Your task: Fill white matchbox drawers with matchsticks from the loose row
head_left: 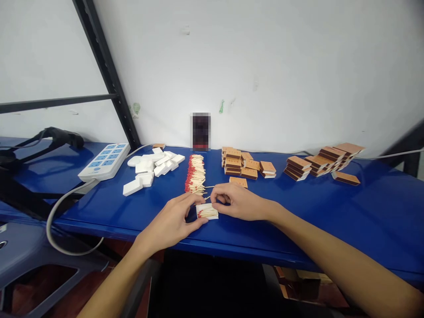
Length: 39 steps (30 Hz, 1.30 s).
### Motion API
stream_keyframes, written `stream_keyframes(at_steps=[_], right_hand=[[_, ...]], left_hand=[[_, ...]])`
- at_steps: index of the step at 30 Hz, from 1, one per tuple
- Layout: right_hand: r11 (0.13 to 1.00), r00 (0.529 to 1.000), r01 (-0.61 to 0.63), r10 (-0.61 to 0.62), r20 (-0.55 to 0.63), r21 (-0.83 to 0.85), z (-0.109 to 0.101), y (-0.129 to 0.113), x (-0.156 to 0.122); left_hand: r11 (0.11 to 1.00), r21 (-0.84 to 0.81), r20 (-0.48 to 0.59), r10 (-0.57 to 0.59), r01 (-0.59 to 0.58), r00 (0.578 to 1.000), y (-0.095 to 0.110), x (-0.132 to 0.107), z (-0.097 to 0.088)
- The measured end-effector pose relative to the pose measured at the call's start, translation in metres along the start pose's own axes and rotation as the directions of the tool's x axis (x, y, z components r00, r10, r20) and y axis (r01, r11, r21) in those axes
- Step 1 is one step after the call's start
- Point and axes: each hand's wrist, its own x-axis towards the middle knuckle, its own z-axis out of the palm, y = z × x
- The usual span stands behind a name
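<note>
My left hand [170, 220] is closed around the left end of a small white matchbox tray [214, 217], thumb in front and fingers behind. Several red-tipped matches [206, 213] lie inside the tray, heads to the left. Over the tray's right end, my right hand [236, 201] has thumb and forefinger pinched together, with a thin matchstick [208, 198] showing at the fingertips. Just behind both hands, a long heap of loose matches [196, 174] stretches back toward the wall, red heads on the left.
White empty-looking trays [154, 164] are piled at the left, near a power strip [105, 161]. Stacked brown matchboxes [241, 164] stand behind my right hand, with more stacks [326, 160] farther right. A pixelated dark object [201, 131] leans on the wall. The blue table [265, 234] ends close to my wrists.
</note>
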Motion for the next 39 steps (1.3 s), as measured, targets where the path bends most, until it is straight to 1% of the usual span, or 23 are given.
stream_keyframes(at_steps=[4, 8, 9, 11, 13, 15, 20, 24, 26, 29, 32, 34, 36, 39], right_hand=[[0.999, 1.0, -0.009, 0.009, 0.001, 0.052, 0.005, -0.004, 0.002], [0.991, 0.997, -0.048, 0.055, -0.054, 0.128, 0.008, -0.003, 0.003], [0.991, 0.994, -0.065, 0.075, -0.081, 0.114, 0.008, -0.001, 0.003], [0.995, 0.986, -0.096, 0.099, -0.133, 0.028, 0.009, 0.003, 0.004], [0.991, 0.984, -0.11, 0.098, -0.146, -0.073, 0.009, 0.007, 0.006], [0.985, 0.988, -0.118, 0.103, -0.117, -0.126, 0.009, 0.01, 0.007], [0.975, 0.988, -0.152, 0.15, -0.024, -0.164, 0.008, 0.008, 0.008], [0.966, 0.985, -0.155, 0.168, 0.046, -0.209, 0.005, 0.005, 0.005], [0.957, 0.983, -0.157, 0.176, 0.055, -0.242, 0.001, 0.003, 0.002], [0.948, 0.983, -0.172, 0.184, 0.021, -0.267, -0.009, -0.002, -0.003], [0.97, 0.99, -0.126, 0.135, 0.029, -0.208, -0.017, -0.01, -0.007], [0.982, 0.991, -0.093, 0.107, 0.08, -0.165, -0.018, -0.014, -0.007], [0.987, 0.989, -0.071, 0.088, 0.115, -0.145, -0.016, -0.016, -0.006], [0.991, 0.99, -0.066, 0.08, 0.116, -0.117, -0.009, -0.017, -0.005]], left_hand=[[1.0, 0.004, 0.031, 0.031, -0.031, 0.999, -0.002, 0.0, 0.0], [0.999, -0.021, 0.037, 0.029, -0.028, 0.999, -0.003, -0.001, 0.0], [0.999, -0.021, 0.036, 0.026, -0.026, 0.999, -0.003, -0.001, 0.0], [1.0, -0.021, 0.037, 0.02, -0.019, 0.999, -0.002, -0.002, 0.0], [1.0, -0.023, 0.035, 0.014, -0.013, 0.999, -0.002, -0.002, 0.0], [1.0, -0.028, 0.037, 0.011, -0.01, 0.999, -0.001, -0.001, -0.001], [1.0, -0.014, 0.029, 0.002, -0.002, 1.0, -0.001, -0.001, -0.002], [0.999, -0.011, 0.016, -0.048, 0.048, 0.999, 0.0, -0.001, -0.002], [0.997, -0.018, 0.016, -0.076, 0.076, 0.997, 0.0, -0.001, -0.002], [0.993, -0.036, 0.018, -0.109, 0.11, 0.994, 0.001, 0.0, -0.002], [0.99, -0.05, 0.019, -0.133, 0.133, 0.991, 0.001, 0.0, -0.002], [0.991, -0.052, 0.013, -0.125, 0.125, 0.992, 0.001, -0.001, -0.002], [0.994, -0.053, -0.001, -0.092, 0.091, 0.996, 0.0, -0.001, -0.002], [0.999, -0.039, -0.014, -0.013, 0.012, 1.0, 0.0, -0.001, -0.002]])
